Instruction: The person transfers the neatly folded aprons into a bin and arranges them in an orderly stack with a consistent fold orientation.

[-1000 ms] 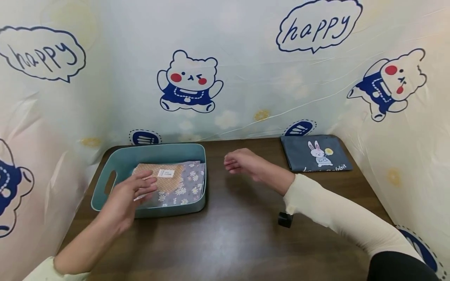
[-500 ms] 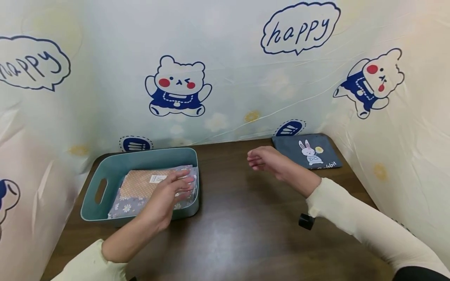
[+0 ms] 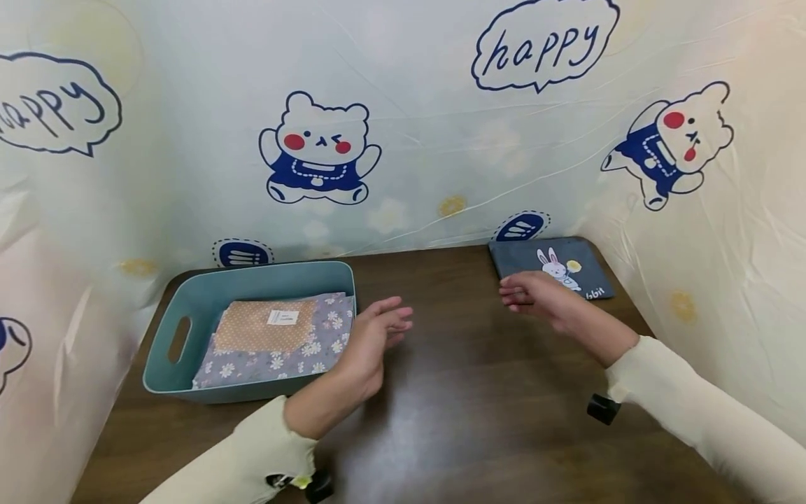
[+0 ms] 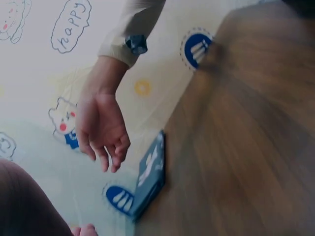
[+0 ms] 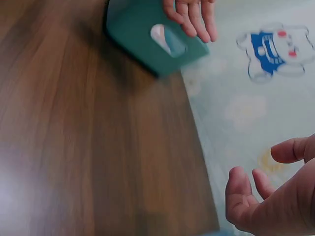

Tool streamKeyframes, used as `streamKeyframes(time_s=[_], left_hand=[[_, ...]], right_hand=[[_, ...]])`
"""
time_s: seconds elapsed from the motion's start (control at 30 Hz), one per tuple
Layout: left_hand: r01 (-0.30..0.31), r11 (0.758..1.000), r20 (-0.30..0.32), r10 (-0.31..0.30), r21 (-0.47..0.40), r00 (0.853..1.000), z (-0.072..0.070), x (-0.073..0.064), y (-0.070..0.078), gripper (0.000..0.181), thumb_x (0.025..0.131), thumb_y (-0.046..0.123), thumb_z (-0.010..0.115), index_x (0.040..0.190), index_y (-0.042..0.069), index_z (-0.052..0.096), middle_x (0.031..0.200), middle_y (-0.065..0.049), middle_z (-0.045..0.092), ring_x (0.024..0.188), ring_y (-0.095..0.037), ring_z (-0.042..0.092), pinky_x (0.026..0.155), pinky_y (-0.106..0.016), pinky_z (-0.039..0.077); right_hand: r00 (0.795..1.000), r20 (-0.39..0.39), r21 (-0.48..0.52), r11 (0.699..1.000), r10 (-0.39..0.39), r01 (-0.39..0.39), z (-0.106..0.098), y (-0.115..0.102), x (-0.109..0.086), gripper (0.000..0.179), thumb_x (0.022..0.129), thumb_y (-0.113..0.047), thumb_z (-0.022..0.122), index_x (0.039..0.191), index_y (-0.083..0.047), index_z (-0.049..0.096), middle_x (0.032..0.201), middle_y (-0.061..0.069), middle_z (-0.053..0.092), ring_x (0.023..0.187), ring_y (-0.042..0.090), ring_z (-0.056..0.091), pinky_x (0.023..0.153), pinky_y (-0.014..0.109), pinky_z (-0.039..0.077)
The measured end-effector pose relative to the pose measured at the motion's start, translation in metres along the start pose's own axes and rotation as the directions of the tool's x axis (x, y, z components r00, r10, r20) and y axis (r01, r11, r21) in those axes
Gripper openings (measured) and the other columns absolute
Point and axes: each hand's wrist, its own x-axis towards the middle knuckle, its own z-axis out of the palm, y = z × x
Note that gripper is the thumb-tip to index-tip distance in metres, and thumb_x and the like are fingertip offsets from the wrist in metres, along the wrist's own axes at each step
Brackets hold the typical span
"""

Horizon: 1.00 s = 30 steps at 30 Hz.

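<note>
My left hand (image 3: 371,343) hovers at the right side of a teal plastic basket (image 3: 182,381), its fingers loosely extended and holding nothing. In the basket lies a folded grey fabric with white daisies (image 3: 252,367), with an orange dotted patch (image 3: 245,329) and a white label (image 3: 283,318) on top. My right hand (image 3: 541,297) is in the air in front of a dark blue-grey folded cloth or pouch (image 3: 513,255) printed with a rabbit, covering part of it in the head view. Its fingers are relaxed and slightly bent, with nothing between them.
The brown wooden table (image 3: 441,392) extends between the basket and the rabbit-printed item. Pale curtain-like sheeting (image 3: 415,126) with bear drawings stands behind and at both sides. Each sleeve carries a small black device, such as the one on the right wrist (image 3: 603,409).
Both hands have moved right: the left from over the basket to its right side, the right to the rabbit-printed item. The head view has shifted slightly. The basket's contents look unchanged.
</note>
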Motion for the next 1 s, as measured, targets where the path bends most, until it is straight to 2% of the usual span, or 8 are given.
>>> streamKeyframes(time_s=[0.17,0.43,0.57,0.63,0.73,0.8,0.87,1.0], left_hand=[[0.011,0.996,0.001,-0.011,-0.086,1.000,0.038,0.015,-0.016,0.051,0.089,-0.003,0.050,0.140,0.000,0.050,0.132,-0.020,0.066,0.088,-0.011,0.063,0.091,-0.033,0.047],[0.118,0.988,0.069,-0.112,-0.099,0.991,0.096,0.053,-0.027,0.049,0.092,0.003,0.054,0.141,0.000,0.051,0.128,-0.016,0.067,0.096,-0.018,0.062,0.109,-0.048,0.044],[0.178,0.978,0.102,-0.167,-0.105,0.981,0.129,0.078,-0.031,0.026,0.087,0.001,0.054,0.109,0.004,0.066,0.095,-0.004,0.068,0.080,-0.014,0.058,0.085,-0.032,0.050],[0.169,0.977,0.095,-0.158,-0.128,0.983,0.147,0.091,-0.033,0.011,0.083,-0.001,0.053,0.082,0.006,0.061,0.075,0.000,0.056,0.067,-0.013,0.048,0.068,-0.026,0.042],[0.122,0.987,0.025,-0.120,-0.107,0.992,0.172,0.107,-0.036,0.018,0.080,0.000,0.055,0.068,0.012,0.048,0.070,0.001,0.046,0.065,-0.014,0.039,0.062,-0.026,0.035],[0.109,0.991,-0.030,-0.111,-0.074,0.993,0.185,0.116,-0.039,0.014,0.081,0.004,0.057,0.071,0.011,0.051,0.080,0.000,0.051,0.074,-0.015,0.043,0.067,-0.028,0.038],[0.106,0.994,-0.066,-0.108,-0.035,0.992,0.194,0.124,-0.042,0.006,0.082,0.009,0.060,0.088,0.008,0.060,0.103,-0.002,0.060,0.094,-0.017,0.052,0.081,-0.031,0.047],[0.146,0.989,-0.073,-0.148,-0.027,0.986,0.204,0.138,-0.048,0.050,0.084,0.014,0.059,0.132,0.000,0.057,0.145,-0.007,0.053,0.131,-0.024,0.048,0.106,-0.041,0.045]], right_hand=[[0.998,-0.062,-0.005,1.000,-0.008,0.008,-0.037,0.015,-0.005,0.032,0.108,-0.019,0.042,0.130,0.004,0.048,0.092,-0.014,0.065,0.088,0.001,0.064,0.081,0.020,0.056],[0.972,-0.233,-0.082,0.996,0.020,-0.040,-0.089,0.031,0.006,0.045,0.108,-0.022,0.040,0.139,0.010,0.043,0.092,-0.013,0.061,0.082,-0.002,0.063,0.081,0.018,0.056],[0.954,-0.297,-0.103,0.993,0.027,-0.060,-0.119,0.040,0.015,0.030,0.105,-0.020,0.042,0.117,0.003,0.057,0.076,-0.017,0.062,0.072,-0.002,0.062,0.073,0.018,0.056],[0.936,-0.353,-0.168,0.984,0.001,-0.065,-0.135,0.047,0.021,0.024,0.103,-0.019,0.041,0.099,-0.003,0.058,0.070,-0.016,0.058,0.066,0.000,0.059,0.067,0.019,0.054],[0.893,-0.445,-0.376,0.919,-0.067,-0.118,-0.154,0.060,0.031,0.032,0.102,-0.022,0.041,0.084,-0.001,0.058,0.070,-0.005,0.055,0.067,0.012,0.055,0.062,0.026,0.049],[0.873,-0.478,-0.488,0.855,-0.093,-0.176,-0.164,0.069,0.037,0.039,0.103,-0.027,0.040,0.092,0.005,0.060,0.079,0.006,0.056,0.076,0.022,0.055,0.065,0.030,0.046],[0.862,-0.494,-0.568,0.793,-0.114,-0.220,-0.173,0.075,0.043,0.046,0.104,-0.031,0.040,0.103,0.009,0.061,0.092,0.016,0.056,0.086,0.031,0.054,0.070,0.035,0.044],[0.857,-0.498,-0.583,0.783,-0.134,-0.216,-0.182,0.083,0.053,0.057,0.106,-0.040,0.036,0.121,0.012,0.054,0.108,0.027,0.053,0.101,0.039,0.051,0.081,0.045,0.045]])
